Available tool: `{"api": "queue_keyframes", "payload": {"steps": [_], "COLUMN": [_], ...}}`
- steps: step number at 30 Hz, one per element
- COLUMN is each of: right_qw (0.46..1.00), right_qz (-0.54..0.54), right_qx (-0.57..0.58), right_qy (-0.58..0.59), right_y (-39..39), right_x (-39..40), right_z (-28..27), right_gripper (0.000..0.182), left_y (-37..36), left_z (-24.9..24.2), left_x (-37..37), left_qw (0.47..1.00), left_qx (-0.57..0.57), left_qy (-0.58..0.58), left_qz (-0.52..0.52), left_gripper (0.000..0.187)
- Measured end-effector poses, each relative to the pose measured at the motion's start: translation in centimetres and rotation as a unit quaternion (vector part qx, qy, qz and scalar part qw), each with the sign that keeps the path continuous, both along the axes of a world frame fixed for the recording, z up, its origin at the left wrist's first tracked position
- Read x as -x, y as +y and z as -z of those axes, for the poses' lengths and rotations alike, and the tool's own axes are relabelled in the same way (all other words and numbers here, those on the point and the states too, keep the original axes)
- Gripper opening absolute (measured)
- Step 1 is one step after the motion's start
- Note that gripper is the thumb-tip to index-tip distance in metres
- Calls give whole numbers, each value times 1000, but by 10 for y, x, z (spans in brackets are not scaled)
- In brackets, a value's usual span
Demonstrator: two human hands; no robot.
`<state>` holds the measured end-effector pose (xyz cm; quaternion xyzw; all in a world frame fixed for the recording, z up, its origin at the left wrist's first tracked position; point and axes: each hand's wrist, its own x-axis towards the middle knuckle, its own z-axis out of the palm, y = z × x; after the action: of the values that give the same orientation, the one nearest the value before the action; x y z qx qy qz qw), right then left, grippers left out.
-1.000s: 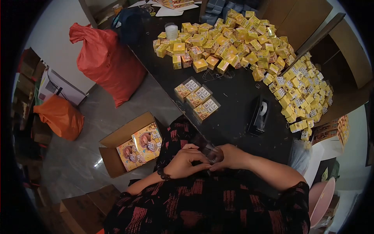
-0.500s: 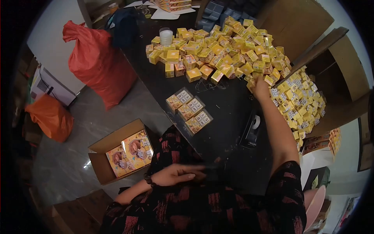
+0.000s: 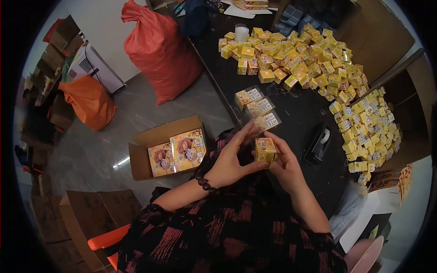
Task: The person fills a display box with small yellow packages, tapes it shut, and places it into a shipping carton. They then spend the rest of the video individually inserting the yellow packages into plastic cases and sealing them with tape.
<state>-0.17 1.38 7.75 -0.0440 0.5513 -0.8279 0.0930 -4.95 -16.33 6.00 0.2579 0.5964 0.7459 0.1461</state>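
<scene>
One small yellow printed box (image 3: pixel 265 150), held between two bare hands over the near edge of a black desk (image 3: pixel 298 119), just in front of the person's body. Left hand (image 3: pixel 231 160), dark beaded bracelet (image 3: pixel 206 185) at the wrist: grip narrow, thumb along the box's lower edge, fingers raised beside its far side. Right hand (image 3: pixel 287 167): grip narrow, thumb at the lower right corner, index finger bent toward the upper right edge. Three clear packs (image 3: pixel 260 107), in a stepped row along the desk's left edge, each with printed yellow sides and white pieces showing; the nearest lies just beyond the left fingertips, and whether they touch cannot be told. One black tape dispenser (image 3: pixel 317 144) with a pale roll, on the desk to the right of the hands. One large pile of yellow boxes (image 3: pixel 296 59), across the far part of the desk, with a translucent cup (image 3: pixel 241 33) at its left end. One heap of smaller yellow pieces (image 3: pixel 369 132), many with white faces, to the right, beside brown cardboard (image 3: pixel 412 127). One open carton (image 3: pixel 145 135) to the left of the desk, containing two yellow printed packages (image 3: pixel 186 150). One red sack (image 3: pixel 161 52) and one orange bag (image 3: pixel 89 103), beyond the carton.
</scene>
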Motion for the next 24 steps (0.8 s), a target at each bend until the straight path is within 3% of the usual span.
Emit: {"api": "queue_keyframes", "payload": {"steps": [7, 8, 9, 13, 14, 15, 16, 18, 21, 23, 24], "right_qw": [998, 981, 929, 937, 986, 998, 998, 974, 984, 980, 961], "right_qz": [55, 68, 78, -17, 21, 59, 61, 119, 50, 183, 258], "right_qx": [32, -138, -302, -283, -128, 32, 32, 166, 151, -16, -60], "right_qy": [28, 115, 196, 202, 106, 10, 12, -100, -77, 70, 81], "right_y": [-5, 1, 7, 20, 11, 3, -2, -8, -7, 10, 18], "right_x": [-25, -27, -30, -38, -44, -49, -53, -56, -64, -55, -53], "right_z": [2, -1, -5, -21, -19, -17, -14, -8, -20, -15, -21], "right_gripper": [60, 58, 56, 48, 43, 39, 39, 40, 41, 42, 43], "left_y": [-3, -2, -1, 9, 12, 14, 15, 17, 15, 9, 7], "left_z": [11, 12, 13, 16, 20, 21, 20, 16, 9, 12, 13], "left_x": [-18, -19, -20, -28, -29, -29, -31, -32, -37, -36, -36], "left_qw": [999, 998, 995, 1000, 999, 999, 999, 998, 998, 997, 996], "left_qx": [-20, -38, -56, -21, -35, -49, -49, -13, -8, -6, -6], "left_qy": [-32, -54, -76, 0, -3, -5, -3, 53, 53, 63, 70], "left_qz": [1, 8, 15, 0, 3, 5, 8, 7, 37, 44, 47], "left_gripper": [88, 89, 91, 92, 94, 96, 96, 98, 96, 89, 81]}}
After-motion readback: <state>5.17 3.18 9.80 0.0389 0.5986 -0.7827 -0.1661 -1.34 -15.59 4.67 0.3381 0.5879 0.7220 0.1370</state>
